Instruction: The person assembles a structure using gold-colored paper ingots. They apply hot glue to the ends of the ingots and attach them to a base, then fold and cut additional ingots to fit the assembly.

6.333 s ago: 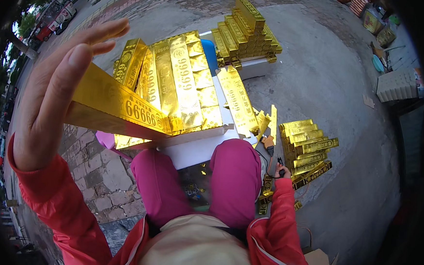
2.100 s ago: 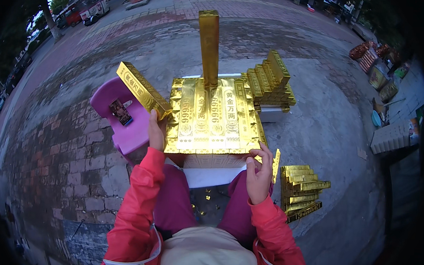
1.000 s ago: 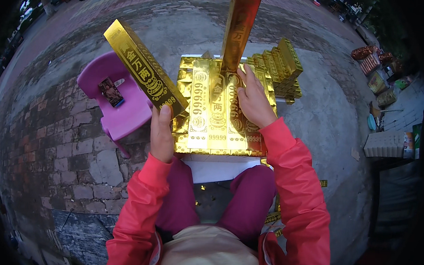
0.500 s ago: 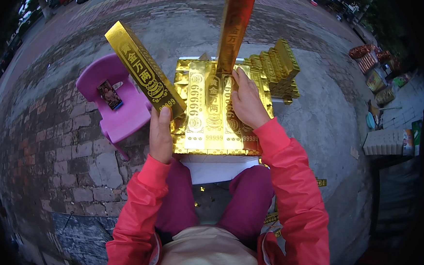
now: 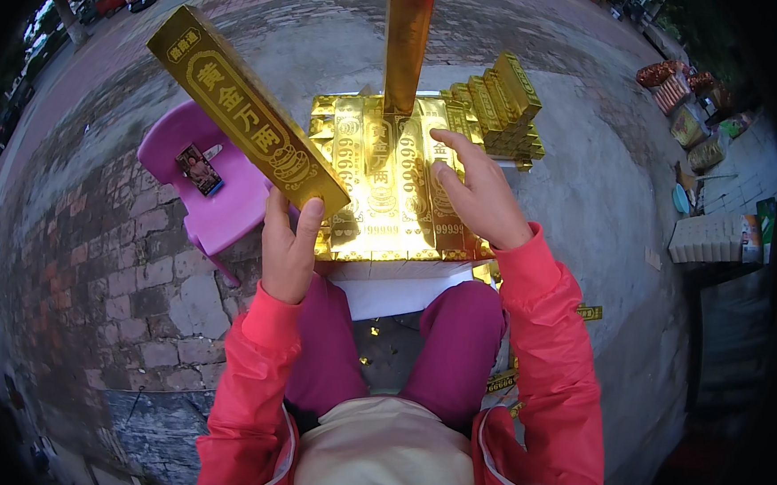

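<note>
My left hand [image 5: 288, 250] grips the lower end of a long gold paper box [image 5: 245, 114], which is tilted up and to the left. Fingers apart and holding nothing, my right hand [image 5: 476, 187] hovers over the right part of a layer of shiny gold boxes [image 5: 374, 188] on a low white stand. Another tall gold box [image 5: 408, 44] stands upright at the far edge of that layer, apart from both hands; its top runs out of view.
More gold boxes are stacked [image 5: 499, 107] behind to the right. To the left, a pink plastic chair [image 5: 230, 211] carries a phone [image 5: 199, 170]. Filled bags [image 5: 689, 127] and a pale ridged stack [image 5: 707, 237] lie at the right. Gold scraps litter the ground below.
My right hand has come away from the base of the upright box, toward the right and nearer to me. The box in my left hand leans further to the left.
</note>
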Available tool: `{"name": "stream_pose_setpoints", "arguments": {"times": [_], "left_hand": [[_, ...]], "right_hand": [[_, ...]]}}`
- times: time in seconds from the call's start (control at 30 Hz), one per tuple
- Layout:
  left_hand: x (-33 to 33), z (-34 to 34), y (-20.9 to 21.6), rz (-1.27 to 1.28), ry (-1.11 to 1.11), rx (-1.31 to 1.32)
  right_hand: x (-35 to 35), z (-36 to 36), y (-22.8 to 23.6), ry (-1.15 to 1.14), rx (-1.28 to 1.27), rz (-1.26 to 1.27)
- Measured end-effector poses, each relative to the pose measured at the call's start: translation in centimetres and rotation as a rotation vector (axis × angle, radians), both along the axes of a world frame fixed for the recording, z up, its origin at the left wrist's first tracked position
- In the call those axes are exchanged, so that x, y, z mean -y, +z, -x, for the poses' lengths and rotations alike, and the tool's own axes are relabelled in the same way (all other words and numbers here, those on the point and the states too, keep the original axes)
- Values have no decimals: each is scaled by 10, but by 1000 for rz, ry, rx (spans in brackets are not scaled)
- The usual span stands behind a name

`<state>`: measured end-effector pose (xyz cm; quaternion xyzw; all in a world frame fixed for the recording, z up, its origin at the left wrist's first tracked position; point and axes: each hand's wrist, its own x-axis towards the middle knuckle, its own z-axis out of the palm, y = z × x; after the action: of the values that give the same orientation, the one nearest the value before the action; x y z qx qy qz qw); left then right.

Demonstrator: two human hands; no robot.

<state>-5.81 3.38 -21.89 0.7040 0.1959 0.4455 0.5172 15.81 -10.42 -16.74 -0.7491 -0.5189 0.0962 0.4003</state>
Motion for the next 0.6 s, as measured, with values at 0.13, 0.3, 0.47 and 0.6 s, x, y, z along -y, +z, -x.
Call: {"name": "stream_pose_setpoints", "arguments": {"times": [0.13, 0.3, 0.47, 0.6], "left_hand": [[27, 8, 14, -53, -120, -166], [43, -4, 19, 69, -269, -109], [48, -3, 19, 209, -320, -104], [40, -3, 23, -187, -269, -316]], "right_hand": [[39, 37, 19, 255, -402, -31], [48, 61, 12, 344, -641, -96], [52, 63, -1, 302, -643, -142], [58, 64, -7, 208, -446, -158]]}}
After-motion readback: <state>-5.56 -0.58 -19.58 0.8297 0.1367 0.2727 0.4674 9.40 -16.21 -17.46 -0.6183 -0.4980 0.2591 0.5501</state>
